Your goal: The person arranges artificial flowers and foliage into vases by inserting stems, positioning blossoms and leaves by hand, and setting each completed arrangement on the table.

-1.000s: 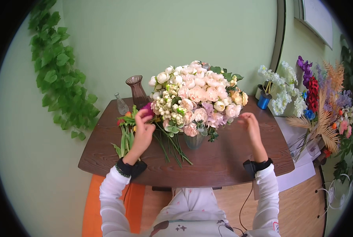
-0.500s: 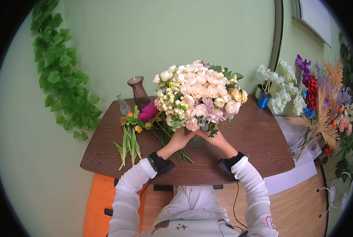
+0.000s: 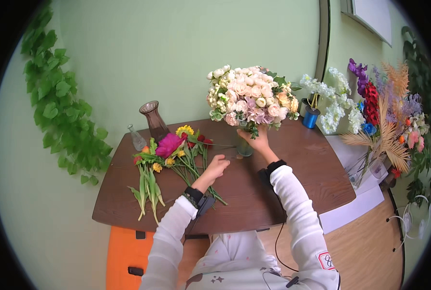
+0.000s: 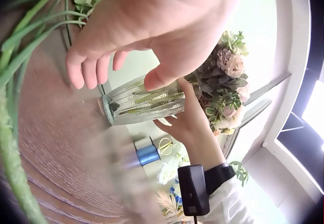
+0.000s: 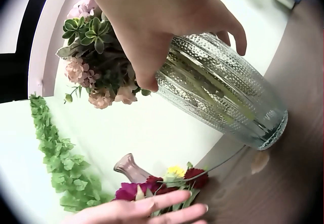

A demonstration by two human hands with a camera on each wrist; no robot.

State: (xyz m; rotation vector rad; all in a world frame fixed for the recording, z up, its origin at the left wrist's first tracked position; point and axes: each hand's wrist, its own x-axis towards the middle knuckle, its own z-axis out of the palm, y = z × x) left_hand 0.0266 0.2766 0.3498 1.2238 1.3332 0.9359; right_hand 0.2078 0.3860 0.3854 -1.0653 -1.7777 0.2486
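Note:
A clear textured glass vase [image 5: 217, 87] holds a large bouquet of cream and pink flowers [image 3: 254, 94]. My right hand [image 3: 257, 141] grips the vase near its top, thumb on one side and fingers on the other in the right wrist view. My left hand [image 3: 216, 168] is apart from the vase, a little in front and to its left, fingers loosely bent with nothing in them. Left of that hand, loose stems [image 3: 189, 166] lie on the table with a magenta flower [image 3: 169, 145], yellow flowers [image 3: 184, 130] and red flowers.
Behind the loose flowers stand a purplish glass vase [image 3: 153, 121] and a small clear bottle [image 3: 137, 138]. A blue container [image 3: 310, 118] with white blossoms is at the table's back right. More flowers [image 3: 394, 140] stand beyond the right edge. The table's front edge [image 3: 273, 221] is near my body.
Both hands came in to the vase; since then the left has drawn back to the left. The vase and bouquet have moved back, away from my body, with my right hand on the vase.

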